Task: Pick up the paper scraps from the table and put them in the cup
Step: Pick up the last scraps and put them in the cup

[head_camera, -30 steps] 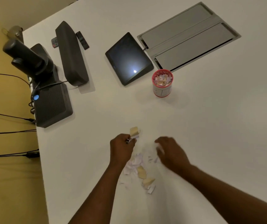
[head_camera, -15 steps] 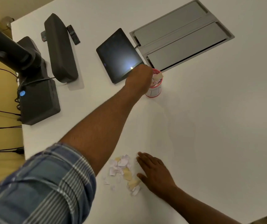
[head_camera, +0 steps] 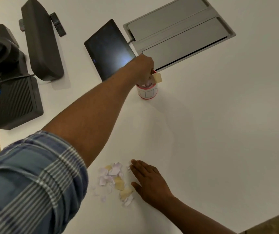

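A small white cup [head_camera: 146, 93] with a red rim stands in the middle of the white table [head_camera: 219, 124], with scraps inside it. My left hand [head_camera: 143, 68] is stretched out directly over the cup's mouth, fingers pointing down and pinching paper scraps; a tan scrap [head_camera: 157, 77] sticks out beside the fingers above the rim. A loose pile of white and tan paper scraps [head_camera: 116, 180] lies near the table's front. My right hand [head_camera: 149, 181] rests flat on the table with fingers spread, touching the pile's right side and holding nothing.
A dark tablet [head_camera: 109, 48] lies just left of and behind the cup. A grey cable hatch [head_camera: 179, 32] is set into the table behind it. Black conference devices [head_camera: 40, 39] and a black box [head_camera: 15, 102] with cables stand at the left edge.
My left hand carried scraps from the pile up to the cup and now hovers over its mouth. My right hand flattened beside the pile and stayed there.
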